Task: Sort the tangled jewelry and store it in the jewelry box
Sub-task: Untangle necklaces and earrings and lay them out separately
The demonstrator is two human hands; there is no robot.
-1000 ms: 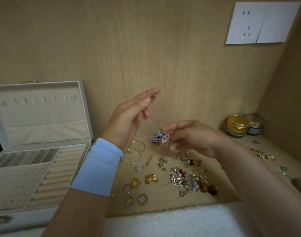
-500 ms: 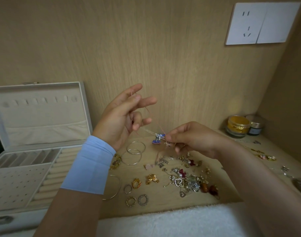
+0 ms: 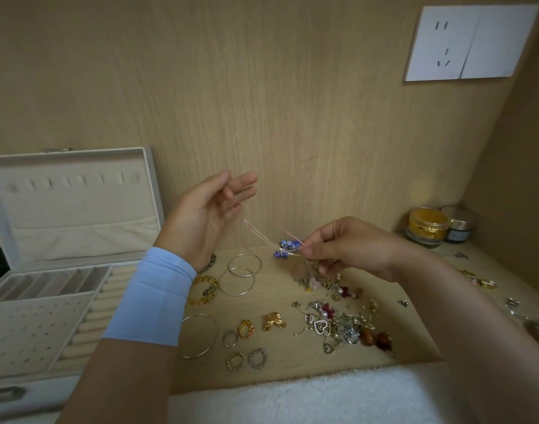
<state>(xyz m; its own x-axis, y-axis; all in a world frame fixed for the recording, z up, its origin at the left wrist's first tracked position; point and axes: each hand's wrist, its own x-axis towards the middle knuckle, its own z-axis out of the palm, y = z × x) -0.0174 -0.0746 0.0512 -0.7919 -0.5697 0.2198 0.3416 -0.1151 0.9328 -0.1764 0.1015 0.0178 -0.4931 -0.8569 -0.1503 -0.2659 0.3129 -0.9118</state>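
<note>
A thin gold-pink necklace chain (image 3: 262,235) with a blue bead pendant (image 3: 288,247) hangs in the air between my hands. My right hand (image 3: 354,249) pinches the chain right beside the pendant. My left hand (image 3: 210,215) is raised with straight fingers, and the far end of the chain runs up to its lower fingers. The white jewelry box (image 3: 78,209) stands open at the left, with ring rolls, slots and an earring panel. A tangled pile of earrings and charms (image 3: 338,322) lies on the wooden desk below my right hand.
Thin silver bangles (image 3: 240,270), a gold bracelet (image 3: 204,290), a large bangle (image 3: 201,335) and several rings (image 3: 247,359) lie near my left wrist. Two cosmetic jars (image 3: 427,226) stand at the back right. A white towel (image 3: 292,396) covers the front edge. Loose charms lie at the far right.
My left hand has opened and turned palm up, its fingers straightening from a curled hold. The chain now stretches lower between the hands. My right hand keeps its pinch by the pendant.
</note>
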